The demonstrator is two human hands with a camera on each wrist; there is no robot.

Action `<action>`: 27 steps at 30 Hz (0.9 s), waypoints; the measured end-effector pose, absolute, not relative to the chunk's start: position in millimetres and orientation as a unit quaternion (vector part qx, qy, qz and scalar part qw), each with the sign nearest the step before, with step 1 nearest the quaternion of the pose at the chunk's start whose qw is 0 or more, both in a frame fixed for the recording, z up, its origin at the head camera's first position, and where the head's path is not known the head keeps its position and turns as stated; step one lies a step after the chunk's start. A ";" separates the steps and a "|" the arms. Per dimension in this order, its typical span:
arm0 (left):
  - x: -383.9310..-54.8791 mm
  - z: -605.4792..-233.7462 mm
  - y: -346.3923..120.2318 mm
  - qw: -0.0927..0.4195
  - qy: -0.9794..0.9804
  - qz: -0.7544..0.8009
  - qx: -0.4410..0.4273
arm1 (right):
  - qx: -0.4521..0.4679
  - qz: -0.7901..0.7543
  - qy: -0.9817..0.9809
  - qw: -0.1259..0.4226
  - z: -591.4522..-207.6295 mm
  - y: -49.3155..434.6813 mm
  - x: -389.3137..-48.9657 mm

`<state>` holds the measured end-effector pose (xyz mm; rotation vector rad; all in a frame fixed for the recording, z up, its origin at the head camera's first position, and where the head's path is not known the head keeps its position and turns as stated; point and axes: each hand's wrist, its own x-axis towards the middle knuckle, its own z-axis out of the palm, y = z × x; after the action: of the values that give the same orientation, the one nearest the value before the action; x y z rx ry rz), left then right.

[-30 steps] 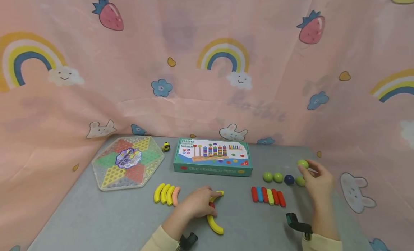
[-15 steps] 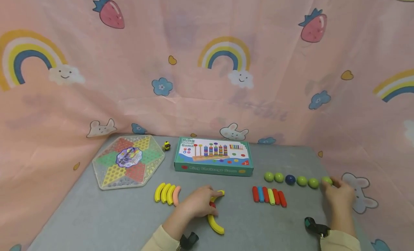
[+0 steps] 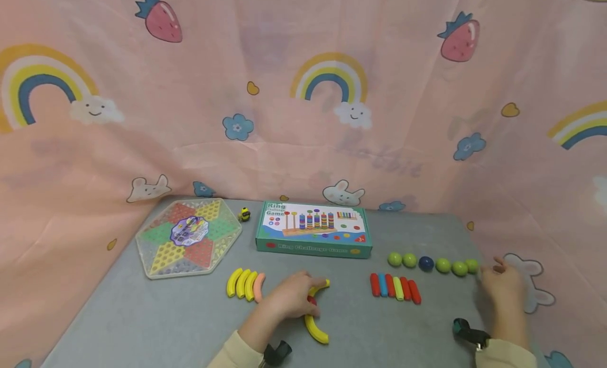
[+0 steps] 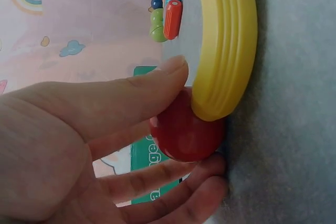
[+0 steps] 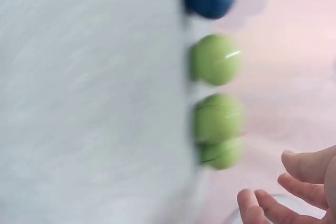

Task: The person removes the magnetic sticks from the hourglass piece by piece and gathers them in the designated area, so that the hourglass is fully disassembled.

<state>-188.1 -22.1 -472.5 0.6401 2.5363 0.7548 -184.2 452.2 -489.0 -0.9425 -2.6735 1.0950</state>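
My left hand (image 3: 291, 297) pinches a red ball (image 4: 186, 129) between thumb and curled fingers, low over the table. A yellow banana-shaped piece (image 4: 228, 40) touches that ball on its near side; another yellow banana piece (image 3: 320, 287) shows beyond the fingers in the head view. At the right, my right hand (image 3: 503, 286) is apart from the row of balls, nothing between its fingers. Closest to it is a light green ball (image 3: 471, 266) at the row's right end. Other green balls (image 3: 443, 265) and one dark blue ball (image 3: 426, 263) make up the row.
Red, blue and yellow-green sticks (image 3: 395, 288) lie before the balls. Several yellow and orange banana pieces (image 3: 244, 283) lie left of my left hand. A Ring Challenge Game box (image 3: 313, 231), a hexagonal board (image 3: 189, 239) and a small bee figure (image 3: 244, 214) stand behind.
My right hand has moved right, set a green ball down at the right end of the row, and let go of it. The left hand has stayed in place.
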 end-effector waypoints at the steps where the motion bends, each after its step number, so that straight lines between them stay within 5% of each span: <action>1: -188.3 -472.8 -22.3 0.205 0.911 0.276 0.229 | -0.306 0.356 -0.881 0.059 -480.8 446.7 -182.3; 5: -189.0 -471.9 -23.5 0.197 0.910 0.296 0.215 | -0.252 0.338 -0.898 0.124 -454.4 408.1 -174.7; 10: -189.6 -473.0 -22.1 0.187 0.911 0.303 0.210 | -0.075 0.330 -0.923 0.184 -435.7 342.7 -171.5; 20: -188.3 -475.1 -22.2 0.123 0.925 0.326 0.153 | 0.130 0.386 -0.913 -0.033 -450.8 245.4 -189.7; 27: -189.4 -470.6 -23.9 0.151 0.936 0.297 0.116 | 0.187 0.398 -0.894 -0.088 -456.3 218.3 -191.8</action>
<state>-189.4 -23.9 -470.6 0.3343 2.6866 0.8538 -191.8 218.3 -456.3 0.6216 -2.9778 1.3257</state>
